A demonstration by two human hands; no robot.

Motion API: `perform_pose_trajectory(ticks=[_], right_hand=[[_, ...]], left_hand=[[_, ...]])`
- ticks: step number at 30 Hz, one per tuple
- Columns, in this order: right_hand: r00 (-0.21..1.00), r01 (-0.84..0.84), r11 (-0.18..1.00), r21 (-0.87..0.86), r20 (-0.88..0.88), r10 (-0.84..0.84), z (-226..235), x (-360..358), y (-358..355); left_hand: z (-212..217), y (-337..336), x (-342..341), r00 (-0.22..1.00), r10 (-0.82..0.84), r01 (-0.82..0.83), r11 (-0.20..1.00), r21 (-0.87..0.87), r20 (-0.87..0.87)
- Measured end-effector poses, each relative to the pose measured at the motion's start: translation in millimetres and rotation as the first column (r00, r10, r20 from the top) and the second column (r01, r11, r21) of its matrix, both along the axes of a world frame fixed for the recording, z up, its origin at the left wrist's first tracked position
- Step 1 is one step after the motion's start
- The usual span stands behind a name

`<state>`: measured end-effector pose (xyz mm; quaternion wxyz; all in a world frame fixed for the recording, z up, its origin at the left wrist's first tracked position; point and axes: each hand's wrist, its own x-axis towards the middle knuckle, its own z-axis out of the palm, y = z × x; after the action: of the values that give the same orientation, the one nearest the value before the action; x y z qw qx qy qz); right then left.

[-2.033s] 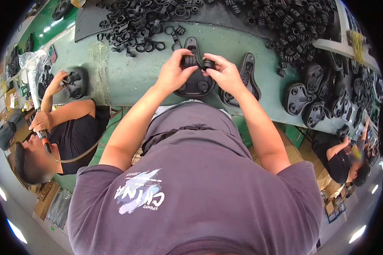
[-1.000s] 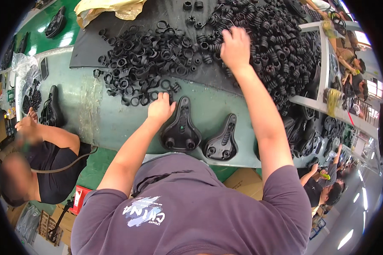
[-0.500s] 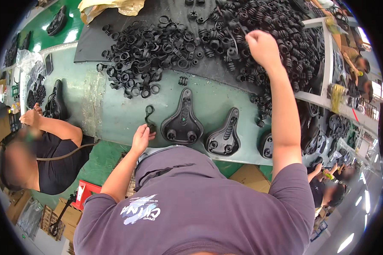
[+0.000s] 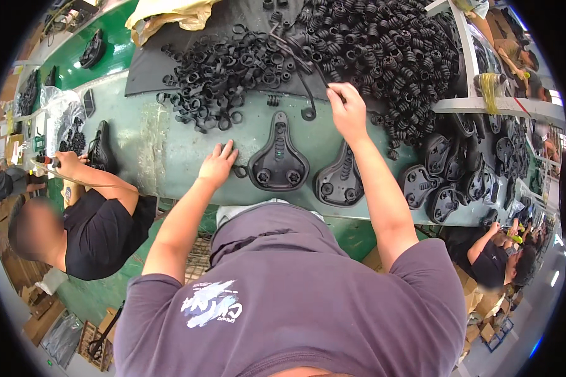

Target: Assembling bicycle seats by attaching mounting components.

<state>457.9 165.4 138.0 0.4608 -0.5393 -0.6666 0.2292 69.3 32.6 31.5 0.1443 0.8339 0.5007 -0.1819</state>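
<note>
**Two hands spread over a bench of black saddle parts**

The green workbench (image 4: 170, 157) runs across in front of the person, both forearms stretched forward over it from the lower edge. Beyond the right hand (image 4: 348, 113) lies the big heap of black coil springs (image 4: 390, 44); beyond the left hand (image 4: 217, 164) lies the smaller heap of black rings and clamps (image 4: 220, 75), on a dark mat.

Between the two hands sits an upturned black saddle base (image 4: 278, 160), nose pointing away, just right of the left hand. A second saddle base (image 4: 341, 179) lies directly below the right wrist, touching or nearly touching the first.

The hands are well apart. The right arm is nearly straight, its fingers closed on a long bent black rod (image 4: 308, 94) that ends in a hook. The left hand rests flat, fingers loosely spread, palm down on the bench, gripping nothing; a small black ring (image 4: 240, 171) lies at its fingertips.
</note>
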Motion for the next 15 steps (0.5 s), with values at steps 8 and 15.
perform_pose_trajectory(ticks=[8,15], right_hand=[[0.992,0.083,0.997,0.003,-0.094,-0.082,-37,-17,35],[0.938,0.209,0.939,-0.272,-0.216,-0.271,-10,-2,3]], left_hand=[[-2,-14,-15,0.965,0.258,-0.256,0.965,-0.053,0.043],[29,-15,-6,0.724,0.473,-0.486,0.867,-0.115,0.503]])
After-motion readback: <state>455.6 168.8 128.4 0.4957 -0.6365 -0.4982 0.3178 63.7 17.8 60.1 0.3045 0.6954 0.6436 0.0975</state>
